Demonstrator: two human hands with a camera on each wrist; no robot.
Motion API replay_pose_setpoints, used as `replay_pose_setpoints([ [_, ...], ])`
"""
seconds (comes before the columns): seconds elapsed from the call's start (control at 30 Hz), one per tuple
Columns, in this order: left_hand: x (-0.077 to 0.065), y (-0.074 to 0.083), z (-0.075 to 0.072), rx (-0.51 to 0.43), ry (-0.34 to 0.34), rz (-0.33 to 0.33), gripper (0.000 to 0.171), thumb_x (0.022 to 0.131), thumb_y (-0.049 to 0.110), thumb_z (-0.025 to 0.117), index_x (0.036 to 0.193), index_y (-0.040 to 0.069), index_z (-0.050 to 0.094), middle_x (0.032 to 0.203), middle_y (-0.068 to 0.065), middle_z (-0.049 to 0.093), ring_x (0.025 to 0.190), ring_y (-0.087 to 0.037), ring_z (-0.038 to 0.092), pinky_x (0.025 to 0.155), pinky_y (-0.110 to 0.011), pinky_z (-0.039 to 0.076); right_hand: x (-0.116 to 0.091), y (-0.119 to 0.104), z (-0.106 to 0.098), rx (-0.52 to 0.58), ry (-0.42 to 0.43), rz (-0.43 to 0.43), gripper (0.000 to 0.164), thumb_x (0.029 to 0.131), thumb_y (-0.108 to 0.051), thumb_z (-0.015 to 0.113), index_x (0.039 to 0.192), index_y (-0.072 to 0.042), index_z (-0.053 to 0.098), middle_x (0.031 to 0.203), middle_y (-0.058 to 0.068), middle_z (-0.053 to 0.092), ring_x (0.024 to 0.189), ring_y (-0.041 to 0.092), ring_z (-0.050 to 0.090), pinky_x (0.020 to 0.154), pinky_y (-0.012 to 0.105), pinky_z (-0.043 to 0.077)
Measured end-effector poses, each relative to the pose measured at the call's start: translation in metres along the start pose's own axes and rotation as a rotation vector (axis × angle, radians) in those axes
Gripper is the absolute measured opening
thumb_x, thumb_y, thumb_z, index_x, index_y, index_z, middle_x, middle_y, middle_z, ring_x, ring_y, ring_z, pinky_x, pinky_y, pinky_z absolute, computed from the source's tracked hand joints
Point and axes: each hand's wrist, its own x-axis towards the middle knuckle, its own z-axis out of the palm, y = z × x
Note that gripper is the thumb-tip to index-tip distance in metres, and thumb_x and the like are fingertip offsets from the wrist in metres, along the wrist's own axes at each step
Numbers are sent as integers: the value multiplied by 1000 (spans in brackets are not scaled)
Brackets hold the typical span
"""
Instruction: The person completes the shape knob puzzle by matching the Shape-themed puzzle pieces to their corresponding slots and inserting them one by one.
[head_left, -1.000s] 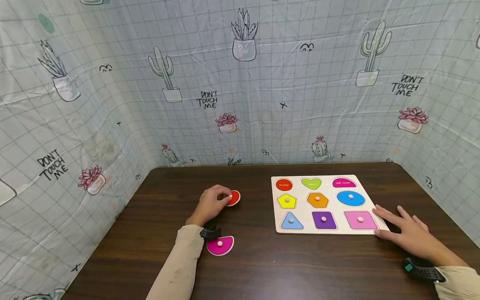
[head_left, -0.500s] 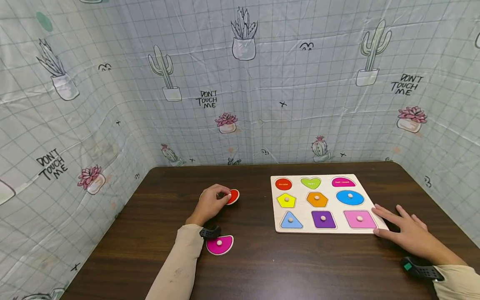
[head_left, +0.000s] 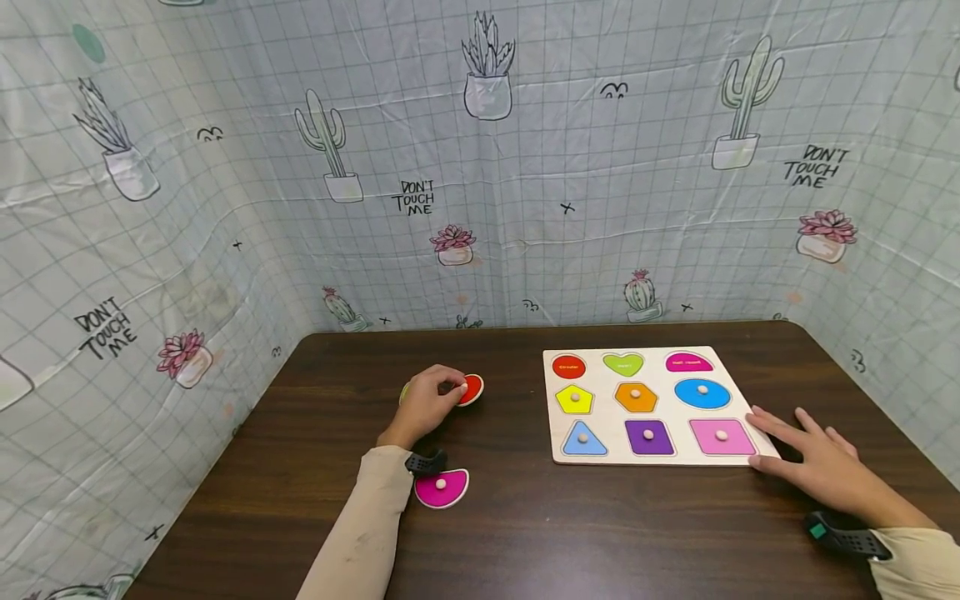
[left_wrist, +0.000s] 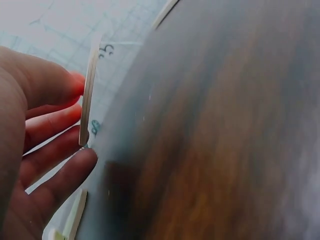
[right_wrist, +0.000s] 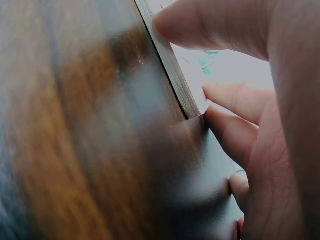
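The left hand [head_left: 427,402] still pinches the loose red circle [head_left: 473,389]; the spread right hand [head_left: 821,467] touches the board [head_left: 615,427] towards the desk's [head_left: 570,550] right edge.

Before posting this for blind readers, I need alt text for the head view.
A left hand pinches a red, round-edged puzzle piece; the right hand touches a pale wooden board of nine colourful shapes on a dark brown table. A magenta half-round piece lies in the foreground.
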Motion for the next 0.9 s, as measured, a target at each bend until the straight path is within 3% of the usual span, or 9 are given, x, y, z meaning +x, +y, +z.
replay_pose_setpoints([
  [0.43, 11, 23, 17, -85, -42, 22, 9, 92, 11, 72, 99, 5, 76, 110, -8, 68, 94, -23, 66, 84, -35, 56, 0, 2, 0, -8, 2, -3, 71, 96, -44, 63, 149, -2, 41, 149, 34, 36, 137, 67, 11, 99, 80, 6],
  [0.73, 24, 38, 36, -79, -41, -72, 6, 92, 12, 72, 96, 9, 75, 109, -5, 68, 94, -21, 63, 85, -35, 54, 0, 2, 0, 0, 3, -1, 74, 95, -44, 63, 152, -4, 37, 150, 33, 35, 138, 66, 10, 101, 79, 4],
  [0.9, 33, 48, 49, -83, -35, -77, 6, 92, 13, 72, 94, 8, 75, 108, -6, 68, 96, -22, 63, 85, -36, 53, 0, 3, 1, 6, 6, -6, 74, 95, -44, 64, 152, -5, 37, 150, 33, 35, 138, 66, 10, 101, 79, 4],
])
